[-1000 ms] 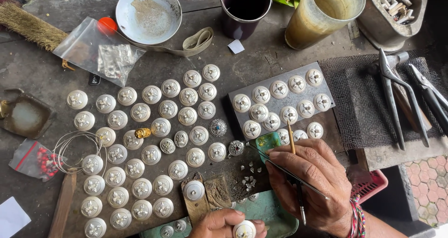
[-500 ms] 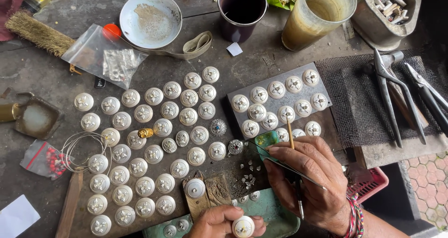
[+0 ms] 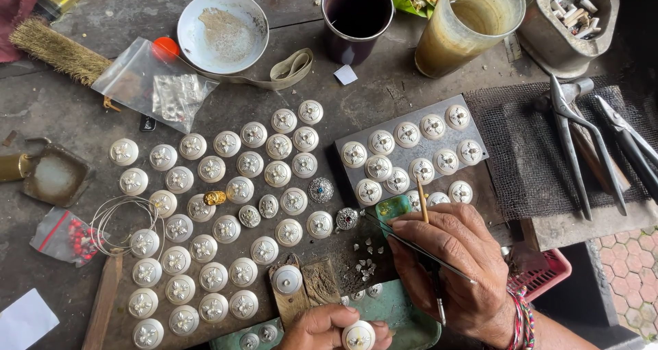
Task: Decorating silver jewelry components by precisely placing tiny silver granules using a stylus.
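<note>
Discs (image 3: 226,213), white and domed with small metal ornaments, fill the left and centre of the bench in rough rows. At far left lie a brush (image 3: 58,50), a plastic bag (image 3: 147,89), a wire coil (image 3: 123,216) and a small dish (image 3: 58,178).

Your left hand (image 3: 329,326), bottom centre, is closed on one disc (image 3: 359,335) between thumb and fingers, face up. Keep it low over the green tray (image 3: 404,316) so that a dropped piece lands there.

Your right hand (image 3: 456,268), lower right of centre, pinches fine tweezers (image 3: 411,240) together with a thin wooden stick (image 3: 423,199); the tweezer tips point left toward the loose metal bits (image 3: 363,264). Whether the tips hold a bit, I cannot tell.

Judgement: pick one bit at a time, squeeze lightly, and carry it the short way down-left to the held disc. Rest the right wrist on the bench edge for steadiness.

Room: tight. Discs stand just beside the bits on the left, and the grey card (image 3: 411,151) with more discs lies just above your right hand. At upper right, a cup (image 3: 356,14) and a glass (image 3: 469,21) stand well apart from the hands. Pliers (image 3: 582,144) lie on mesh at far right. The bench edge runs close under your right wrist; beyond it is a red basket (image 3: 548,271) and tiled floor (image 3: 627,274).
</note>
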